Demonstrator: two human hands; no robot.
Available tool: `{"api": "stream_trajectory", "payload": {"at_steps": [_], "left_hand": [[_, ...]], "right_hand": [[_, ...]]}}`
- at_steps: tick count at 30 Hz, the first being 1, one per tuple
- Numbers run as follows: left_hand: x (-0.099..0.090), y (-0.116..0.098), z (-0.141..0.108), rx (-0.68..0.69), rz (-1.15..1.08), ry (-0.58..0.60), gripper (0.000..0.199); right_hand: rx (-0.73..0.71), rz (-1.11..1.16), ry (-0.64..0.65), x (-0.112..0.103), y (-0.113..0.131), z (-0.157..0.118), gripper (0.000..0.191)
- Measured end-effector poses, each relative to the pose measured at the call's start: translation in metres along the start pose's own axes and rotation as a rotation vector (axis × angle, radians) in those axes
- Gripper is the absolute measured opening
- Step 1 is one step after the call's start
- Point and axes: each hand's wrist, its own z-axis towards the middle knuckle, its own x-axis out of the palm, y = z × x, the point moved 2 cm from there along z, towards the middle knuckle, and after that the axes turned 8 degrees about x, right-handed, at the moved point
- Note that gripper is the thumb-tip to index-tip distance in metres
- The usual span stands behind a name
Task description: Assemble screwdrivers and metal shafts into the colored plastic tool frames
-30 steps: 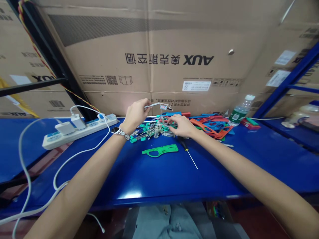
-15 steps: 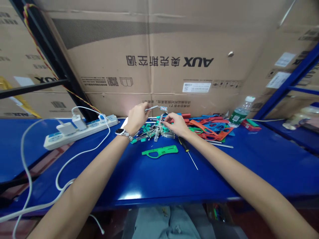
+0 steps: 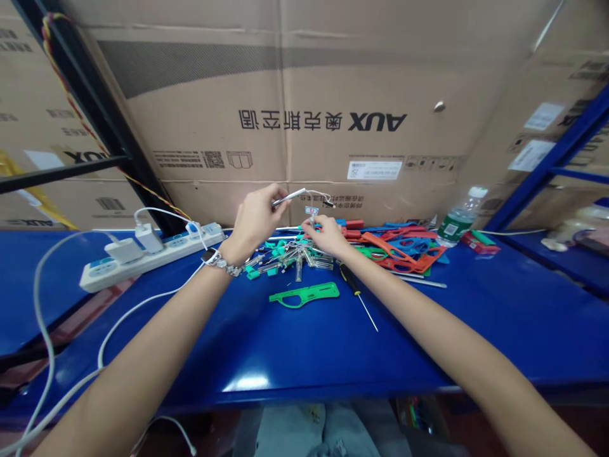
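My left hand (image 3: pixel 261 214) pinches a thin silver-white tube (image 3: pixel 291 197), raised above the table. A thin pale wire (image 3: pixel 318 192) trails from its tip to a small dark piece (image 3: pixel 328 204). Just to the right and lower, my right hand (image 3: pixel 327 236) is closed on a small clear part with a printed label (image 3: pixel 311 211). Under both hands lies a heap of clear and teal plastic parts (image 3: pixel 298 254) with metal bits. Nearer to me rest a green lighter casing half (image 3: pixel 304 295) and a screwdriver (image 3: pixel 351 279) with a black and yellow handle.
Red, orange and blue plastic casings (image 3: pixel 404 244) are piled at the right, beside a water bottle (image 3: pixel 460 216) and a small red box (image 3: pixel 480 242). A white power strip (image 3: pixel 152 254) with cables stands at left. Cardboard (image 3: pixel 323 70) closes off the back.
My left hand has risen slightly with the tube, which now tilts upward, its wire and dark piece in view. My right hand has shifted a little left, now holding the labelled part.
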Motion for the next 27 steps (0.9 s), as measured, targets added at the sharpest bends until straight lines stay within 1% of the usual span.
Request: {"api": "stream_trajectory", "payload": {"at_steps": [2, 4, 6, 7, 8, 9, 10, 11, 12, 14, 17, 20, 24, 27], "left_hand": [[-0.009, -0.001, -0.004, 0.002, 0.013, 0.022, 0.015], [-0.019, 0.001, -0.014, 0.008, 0.019, 0.061, 0.017], [-0.027, 0.004, -0.032, 0.048, -0.027, 0.121, 0.021], [-0.030, 0.006, -0.044, 0.067, -0.077, 0.132, 0.023], [-0.031, 0.007, -0.056, 0.079, -0.128, 0.158, 0.026], [-0.031, 0.009, -0.069, 0.089, -0.176, 0.187, 0.028], [-0.030, 0.011, -0.081, 0.100, -0.219, 0.209, 0.029], [-0.027, 0.013, -0.093, 0.104, -0.252, 0.239, 0.030], [-0.024, 0.014, -0.103, 0.097, -0.276, 0.242, 0.031], [-0.018, 0.017, -0.119, 0.099, -0.300, 0.241, 0.029], [-0.011, 0.017, -0.131, 0.116, -0.308, 0.261, 0.029], [-0.009, 0.014, -0.135, 0.129, -0.286, 0.292, 0.033], [-0.006, 0.012, -0.138, 0.138, -0.200, 0.374, 0.038], [-0.003, 0.014, -0.140, 0.114, -0.152, 0.433, 0.037]], "right_hand": [[-0.020, 0.129, 0.032, -0.002, 0.005, -0.001, 0.022], [-0.050, 0.192, 0.040, -0.009, 0.004, -0.011, 0.024], [-0.092, 0.122, 0.028, -0.019, 0.000, -0.030, 0.022], [-0.111, 0.093, 0.066, -0.024, -0.003, -0.042, 0.020], [-0.128, 0.063, 0.111, -0.028, -0.006, -0.055, 0.022], [-0.153, 0.030, 0.173, -0.031, -0.008, -0.068, 0.028], [-0.189, 0.007, 0.244, -0.034, -0.011, -0.081, 0.030], [-0.221, -0.008, 0.296, -0.036, -0.012, -0.092, 0.027], [-0.249, -0.014, 0.334, -0.037, -0.014, -0.101, 0.023], [-0.273, -0.007, 0.372, -0.038, -0.016, -0.113, 0.015], [-0.263, 0.027, 0.367, -0.036, -0.018, -0.119, 0.012], [-0.253, 0.049, 0.342, -0.033, -0.020, -0.118, 0.011], [-0.234, 0.018, 0.336, -0.029, -0.025, -0.117, 0.010], [-0.229, -0.027, 0.326, -0.027, -0.028, -0.117, 0.011]]}}
